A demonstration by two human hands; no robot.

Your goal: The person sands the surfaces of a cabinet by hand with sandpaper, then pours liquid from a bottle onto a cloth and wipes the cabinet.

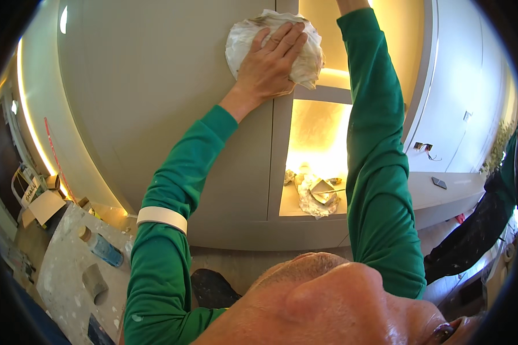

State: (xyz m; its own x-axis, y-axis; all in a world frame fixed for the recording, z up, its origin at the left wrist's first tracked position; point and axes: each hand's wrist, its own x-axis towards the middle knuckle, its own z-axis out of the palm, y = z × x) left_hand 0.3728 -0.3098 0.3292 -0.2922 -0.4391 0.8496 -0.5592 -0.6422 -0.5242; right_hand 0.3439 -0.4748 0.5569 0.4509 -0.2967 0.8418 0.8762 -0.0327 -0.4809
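Note:
My left hand (270, 62) lies with fingers stretched out and slightly spread on a bunched white cloth (308, 63), pressing it against a grey-beige panel (172, 98). The cloth is roughly round, creased and stained in places. Its near edge hangs by a narrow vertical seam, next to a lit recess. My right arm (377, 126), in a green sleeve, reaches up past that recess. Only the wrist shows at the top edge; the right hand itself is out of the picture.
Inside the lit niche (319, 132) sits crumpled plastic wrapping (316, 204) with a flat tool-like piece. A speckled table (63, 253) at left bears a bottle (101, 246). Wires hang from wall boxes (423, 147); a dark-clothed person (472, 230) is at right.

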